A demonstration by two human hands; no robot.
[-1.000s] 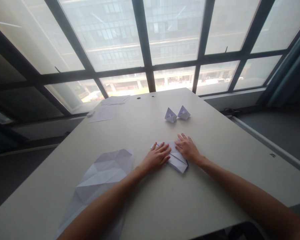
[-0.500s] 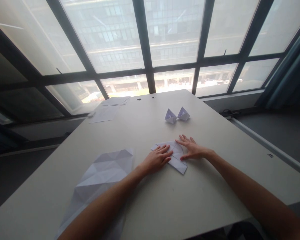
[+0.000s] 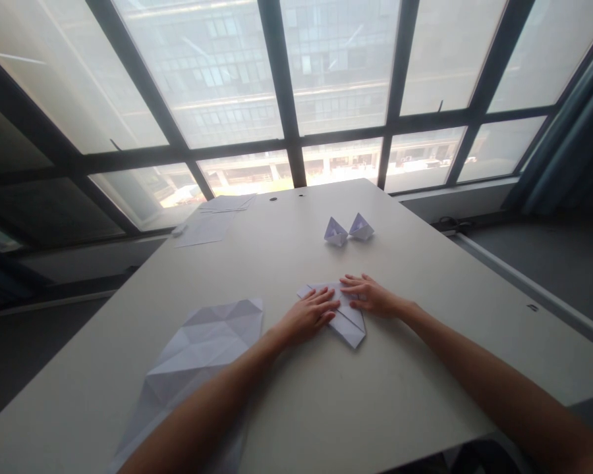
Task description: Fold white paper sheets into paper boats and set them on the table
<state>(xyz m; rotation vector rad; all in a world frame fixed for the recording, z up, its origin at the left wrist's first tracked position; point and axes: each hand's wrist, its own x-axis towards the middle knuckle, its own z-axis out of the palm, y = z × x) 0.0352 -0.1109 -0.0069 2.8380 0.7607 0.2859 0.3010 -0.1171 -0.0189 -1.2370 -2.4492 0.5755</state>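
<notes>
A folded piece of white paper [image 3: 349, 327] lies on the white table [image 3: 296, 408], with crease lines and a pointed lower end showing. My left hand [image 3: 312, 315] rests flat on its left part, fingers stretched out. Over its upper right part lies my right hand [image 3: 368, 294], palm down with the fingers extended. Both hands hide portions of the paper. Beyond them stand two small folded paper boats [image 3: 335, 232], side by side. Left of my left forearm, a large creased sheet of paper [image 3: 202, 342] is spread out, partly covered by that arm.
Several flat paper sheets [image 3: 202, 230] lie at the table's far left, beside a small whitish object [image 3: 178, 230]. A round hole [image 3: 273, 199] is near the far edge. Tall windows [image 3: 336, 66] rise behind the table, and a blue curtain [image 3: 558, 145] hangs at the right.
My right hand has moved slightly left, farther onto the folded paper, and its fingers are closer together. The paper's right edge has come inward. My left hand stays in place.
</notes>
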